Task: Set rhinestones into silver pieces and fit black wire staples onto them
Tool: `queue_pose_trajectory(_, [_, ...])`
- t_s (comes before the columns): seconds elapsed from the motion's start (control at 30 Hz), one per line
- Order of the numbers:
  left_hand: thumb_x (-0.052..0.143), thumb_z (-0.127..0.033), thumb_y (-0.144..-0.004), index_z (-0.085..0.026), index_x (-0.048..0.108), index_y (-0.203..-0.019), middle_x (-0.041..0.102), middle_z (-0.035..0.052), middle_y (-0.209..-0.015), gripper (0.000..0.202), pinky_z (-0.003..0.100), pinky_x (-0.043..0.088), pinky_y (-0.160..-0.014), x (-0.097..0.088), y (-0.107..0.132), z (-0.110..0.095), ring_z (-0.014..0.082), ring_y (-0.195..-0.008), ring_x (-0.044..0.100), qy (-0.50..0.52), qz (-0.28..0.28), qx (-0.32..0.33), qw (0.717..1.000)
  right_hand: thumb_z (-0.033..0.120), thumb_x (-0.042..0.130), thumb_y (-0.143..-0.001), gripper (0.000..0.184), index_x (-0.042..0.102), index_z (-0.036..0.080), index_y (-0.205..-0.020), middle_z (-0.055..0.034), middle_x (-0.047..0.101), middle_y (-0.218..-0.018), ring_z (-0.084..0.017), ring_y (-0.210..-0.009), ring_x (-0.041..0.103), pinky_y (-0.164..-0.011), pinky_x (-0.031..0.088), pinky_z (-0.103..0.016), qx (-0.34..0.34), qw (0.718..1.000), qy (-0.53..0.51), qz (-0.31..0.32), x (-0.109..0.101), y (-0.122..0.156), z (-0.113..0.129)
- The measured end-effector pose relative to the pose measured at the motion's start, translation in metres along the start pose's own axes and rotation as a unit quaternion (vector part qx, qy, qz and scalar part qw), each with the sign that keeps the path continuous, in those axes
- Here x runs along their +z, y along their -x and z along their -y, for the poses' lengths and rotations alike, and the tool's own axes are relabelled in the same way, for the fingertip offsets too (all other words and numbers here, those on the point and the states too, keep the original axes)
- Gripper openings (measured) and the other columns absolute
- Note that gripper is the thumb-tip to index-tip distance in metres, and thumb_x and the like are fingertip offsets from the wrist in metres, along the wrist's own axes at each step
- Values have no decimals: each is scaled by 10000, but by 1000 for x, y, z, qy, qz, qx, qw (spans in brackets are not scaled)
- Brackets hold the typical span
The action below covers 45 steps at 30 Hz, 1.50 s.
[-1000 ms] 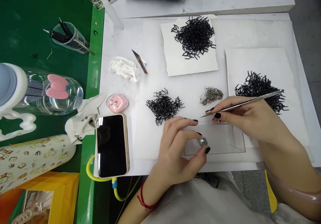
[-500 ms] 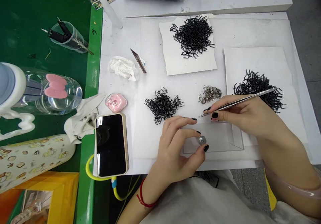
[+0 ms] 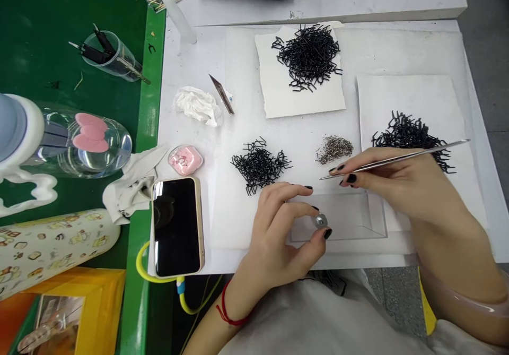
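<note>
Your right hand [image 3: 397, 185] swung its tweezers [image 3: 397, 158] flatter, still gripping them; your left hand [image 3: 278, 233] stayed pinched on the small silver part [image 3: 321, 221]. Keep that pinch steady.

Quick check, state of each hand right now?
Left hand: closed, pinching a small round metal piece.
Right hand: closed, holding steel tweezers.

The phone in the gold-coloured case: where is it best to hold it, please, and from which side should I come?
Take the phone by its two long edges, coming from above. It lies flat with the screen up, so those straight edges are easy to pinch, and the yellow cable curves past its lower end.
</note>
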State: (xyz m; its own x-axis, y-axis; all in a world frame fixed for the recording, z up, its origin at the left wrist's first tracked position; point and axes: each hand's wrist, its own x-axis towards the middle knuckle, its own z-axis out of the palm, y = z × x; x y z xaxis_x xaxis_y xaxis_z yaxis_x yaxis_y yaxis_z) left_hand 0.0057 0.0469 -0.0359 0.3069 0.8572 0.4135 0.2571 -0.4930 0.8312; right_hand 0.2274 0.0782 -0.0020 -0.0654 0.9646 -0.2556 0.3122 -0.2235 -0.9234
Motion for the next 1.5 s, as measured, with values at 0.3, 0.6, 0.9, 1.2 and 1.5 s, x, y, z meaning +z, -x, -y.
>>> queue_pose_trajectory(0.3, [683,-135,-828,-192,568,-993,629,105,-1097,209,430,484,-902,0,0,1,237,-1017,587,8,1,-5,1000,447,725,-863,186,783,351,-714,-17,736,-719,-171,-490,613,-379,486,-309,-83,989,-122,-2,20,32,25])
queue_pose_trajectory(0.6, [680,-148,-840,-176,580,-988,628,111,-1107,181,413,483,-897,0,0,1,232,-1017,598,3,1,0,1000,436,646,-933,200,783,406,-791,26,740,-741,-193,-706,721,-513,547,-315,-106,992,-56,46,16,27,22])
queue_pose_trajectory(0.9, [694,-156,-832,-192,576,-986,635,106,-1098,198,425,491,-881,0,0,2,237,-1008,603,-3,-1,1,1000,426,632,-946,180,778,424,-841,56,759,-825,-169,-645,683,-491,524,-324,-105,992,-51,39,14,32,23])
queue_pose_trajectory(1.2, [699,-142,-827,-181,580,-984,626,109,-1100,201,414,484,-906,0,0,1,233,-1020,598,6,1,3,1000,457,639,-932,174,775,427,-828,42,731,-743,-198,-735,704,-510,522,-339,-98,993,-58,25,18,33,26])
queue_pose_trajectory(1.5, [703,-140,-820,-180,583,-985,626,110,-1097,208,416,483,-905,1,0,2,236,-1019,599,9,0,3,1000,396,640,-940,178,764,422,-816,28,702,-685,-217,-779,719,-562,562,-344,-106,992,-48,57,13,31,21])
